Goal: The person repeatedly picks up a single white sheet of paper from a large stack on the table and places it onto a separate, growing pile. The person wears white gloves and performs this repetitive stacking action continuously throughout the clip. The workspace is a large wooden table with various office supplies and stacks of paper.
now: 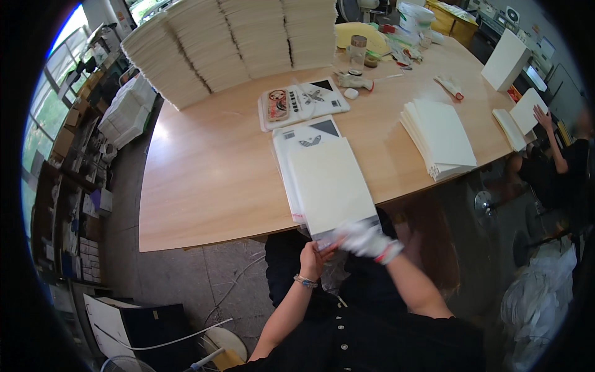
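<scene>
A cream sheet or thin stack of paper (328,180) lies at the table's near edge, its near end hanging over my lap. A clear plastic bag with a dark printed band (372,222) shows at that near end; I cannot tell how far it encloses the paper. My bare left hand (313,259), with a bracelet at the wrist, is closed on the bag's near left corner. My right hand (365,240), in a white glove with a red cuff, is at the bag's near edge, its fingers smeared by motion. Underneath lie printed clear bags (286,167).
Tall stacks of cream paper (242,49) stand at the back left. Beyond the bags lies a phone in a patterned case (277,105). A fanned paper pile (440,136), a loose glove (449,87) and a jar (357,53) are to the right. A co-worker's hand (543,118) holds paper at far right.
</scene>
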A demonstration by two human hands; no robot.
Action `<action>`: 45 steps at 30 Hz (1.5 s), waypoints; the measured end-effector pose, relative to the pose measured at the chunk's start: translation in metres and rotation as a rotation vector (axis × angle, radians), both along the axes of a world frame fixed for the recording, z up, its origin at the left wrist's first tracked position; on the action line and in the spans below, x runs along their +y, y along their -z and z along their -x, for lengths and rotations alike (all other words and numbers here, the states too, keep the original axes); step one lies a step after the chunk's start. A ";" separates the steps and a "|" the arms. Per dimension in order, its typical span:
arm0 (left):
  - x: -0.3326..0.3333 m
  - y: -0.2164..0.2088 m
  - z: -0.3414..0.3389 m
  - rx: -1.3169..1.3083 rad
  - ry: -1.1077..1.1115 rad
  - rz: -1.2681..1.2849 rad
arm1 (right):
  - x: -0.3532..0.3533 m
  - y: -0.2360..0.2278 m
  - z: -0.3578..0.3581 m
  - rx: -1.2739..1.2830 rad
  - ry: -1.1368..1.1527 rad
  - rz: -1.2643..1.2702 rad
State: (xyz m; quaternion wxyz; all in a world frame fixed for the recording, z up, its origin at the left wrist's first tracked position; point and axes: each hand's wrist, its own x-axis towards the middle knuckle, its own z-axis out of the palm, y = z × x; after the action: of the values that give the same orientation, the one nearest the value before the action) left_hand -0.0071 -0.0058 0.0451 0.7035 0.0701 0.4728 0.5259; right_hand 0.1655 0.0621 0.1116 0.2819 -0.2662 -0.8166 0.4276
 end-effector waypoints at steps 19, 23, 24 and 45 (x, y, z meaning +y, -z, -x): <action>0.005 -0.045 0.045 1.880 0.438 -1.037 | 0.023 0.015 -0.077 -0.239 0.377 -0.359; 0.010 -0.044 0.051 1.814 0.464 -1.180 | 0.038 0.011 -0.087 -0.180 0.185 -0.517; 0.012 -0.047 0.050 1.786 0.448 -1.210 | 0.040 0.010 -0.088 -0.150 0.172 -0.622; 0.012 0.014 0.032 0.522 -0.018 -0.055 | 0.028 0.029 -0.056 -0.526 0.836 -0.002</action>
State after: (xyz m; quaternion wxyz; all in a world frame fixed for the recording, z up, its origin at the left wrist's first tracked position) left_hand -0.0387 0.0061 0.0314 0.5509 0.2184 0.6243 0.5089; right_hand 0.2212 0.0905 0.0825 0.2140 -0.6695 -0.6839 0.1956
